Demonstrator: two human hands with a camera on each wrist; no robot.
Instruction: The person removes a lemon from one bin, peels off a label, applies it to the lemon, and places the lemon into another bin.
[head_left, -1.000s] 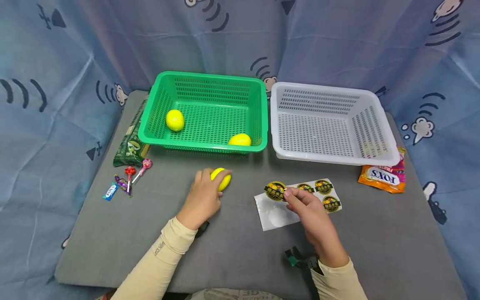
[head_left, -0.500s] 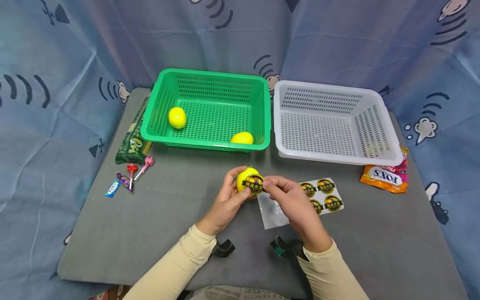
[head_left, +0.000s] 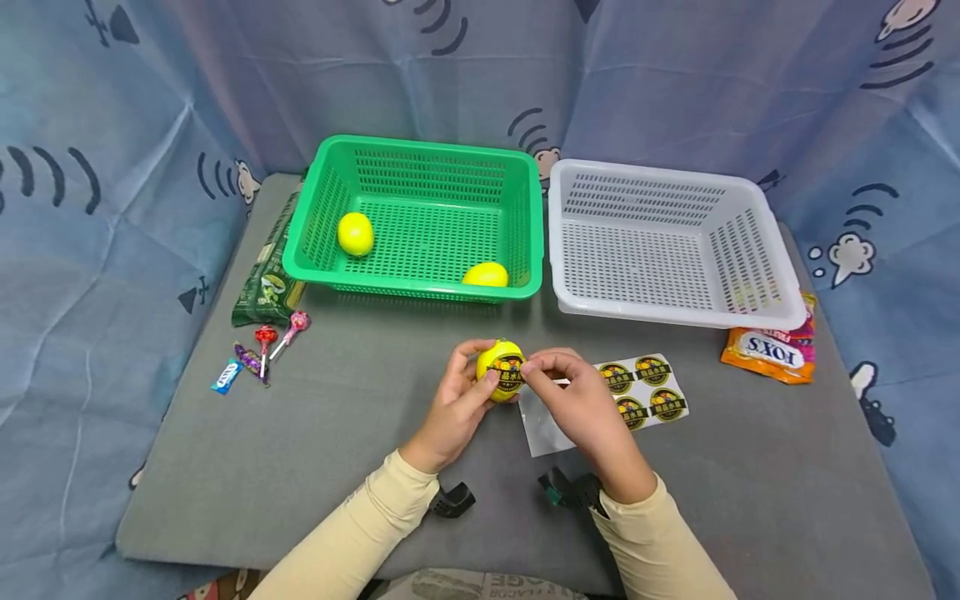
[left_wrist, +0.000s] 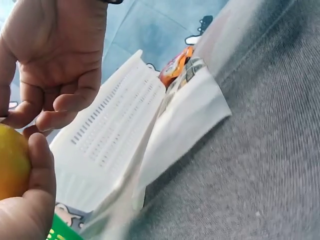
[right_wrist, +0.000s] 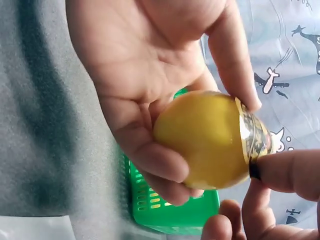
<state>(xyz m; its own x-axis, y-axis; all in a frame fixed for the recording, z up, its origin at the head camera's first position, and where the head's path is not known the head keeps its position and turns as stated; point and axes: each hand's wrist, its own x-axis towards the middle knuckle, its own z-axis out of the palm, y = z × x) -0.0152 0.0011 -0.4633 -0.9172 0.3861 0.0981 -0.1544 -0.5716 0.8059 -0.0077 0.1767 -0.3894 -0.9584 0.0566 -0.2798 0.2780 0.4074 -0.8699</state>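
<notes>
Your left hand point(head_left: 459, 398) is cupping a yellow lemon point(head_left: 498, 369) in front of the green basket point(head_left: 420, 218), fingers curled round it. Your right hand point(head_left: 581, 400) is pinching a round sticker point(head_left: 510, 370) against the lemon's skin.

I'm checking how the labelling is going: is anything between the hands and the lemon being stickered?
Nothing visible is. The left hand already grips the lemon, and the right hand presses the round sticker against its skin, so both hands touch it directly.
</notes>
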